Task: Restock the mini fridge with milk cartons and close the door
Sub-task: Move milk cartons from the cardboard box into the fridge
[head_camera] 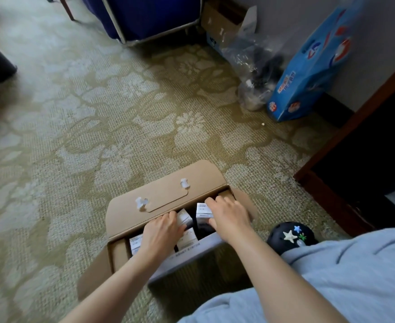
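An open cardboard box (pixel 166 194) sits on the carpet in front of me, with several white and dark milk cartons standing inside. My left hand (pixel 161 231) reaches into the box and its fingers curl round a carton (pixel 184 217). My right hand (pixel 229 217) grips another carton (pixel 203 212) by its top, raised a little above the others. More cartons (pixel 135 244) show at the box's left end. The mini fridge itself is not clearly in view; a dark opening framed in wood (pixel 366 164) lies at the right.
Patterned carpet (pixel 98 113) stretches ahead. A blue printed bag (pixel 308 73) and a clear plastic bag (pixel 254 73) lean on the wall at the far right. A blue cart (pixel 149 17) and another cardboard box (pixel 222 22) stand at the back. My dark shoe (pixel 289 236) is beside the box.
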Demonstrator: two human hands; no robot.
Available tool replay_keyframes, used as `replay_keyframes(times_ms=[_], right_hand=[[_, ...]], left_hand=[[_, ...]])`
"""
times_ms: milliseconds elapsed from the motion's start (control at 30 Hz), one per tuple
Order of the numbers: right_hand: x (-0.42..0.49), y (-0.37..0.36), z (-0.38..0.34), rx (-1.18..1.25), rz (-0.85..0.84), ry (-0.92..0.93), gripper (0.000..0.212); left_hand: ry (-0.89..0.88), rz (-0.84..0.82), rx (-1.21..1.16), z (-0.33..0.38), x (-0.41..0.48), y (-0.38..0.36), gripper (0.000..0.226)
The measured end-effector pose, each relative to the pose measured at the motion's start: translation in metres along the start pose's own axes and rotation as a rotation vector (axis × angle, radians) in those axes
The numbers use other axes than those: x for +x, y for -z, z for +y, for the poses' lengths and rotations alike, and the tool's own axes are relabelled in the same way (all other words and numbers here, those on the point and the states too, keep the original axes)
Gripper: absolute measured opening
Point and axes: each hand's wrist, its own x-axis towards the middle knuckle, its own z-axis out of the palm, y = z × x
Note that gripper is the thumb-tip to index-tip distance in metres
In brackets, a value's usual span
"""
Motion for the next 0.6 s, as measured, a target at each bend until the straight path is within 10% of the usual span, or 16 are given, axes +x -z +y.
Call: replay_keyframes(times_ms=[600], right_hand=[[-0.086,0.124,0.042,0.292,0.509,-0.059,0.035]], left_hand=[[-0.511,0.504,-0.103,0.052,0.035,0.140,0.035]])
